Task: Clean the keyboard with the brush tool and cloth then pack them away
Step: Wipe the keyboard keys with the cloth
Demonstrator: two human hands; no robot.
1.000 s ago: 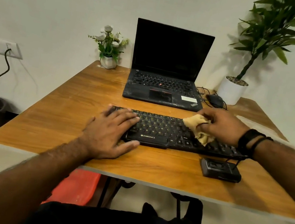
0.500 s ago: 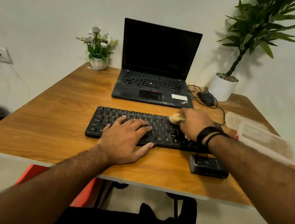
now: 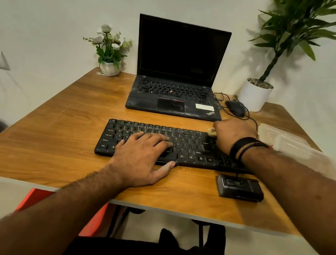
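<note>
Right hand [image 3: 231, 135]: my fingers grip the cloth [image 3: 212, 132], now shifted to the keyboard's [image 3: 190, 146] far right corner.
Left hand [image 3: 143, 156]: still flat, fingers relaxed, pressing the keys.

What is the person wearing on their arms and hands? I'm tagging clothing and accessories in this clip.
Both forearms are bare, with no sleeves in view and no gloves. The left hand shows no ring, watch or band. The right hand has dark bands at the wrist: one broad black band and thinner black cords beside it. No rings are visible on either hand.
</note>
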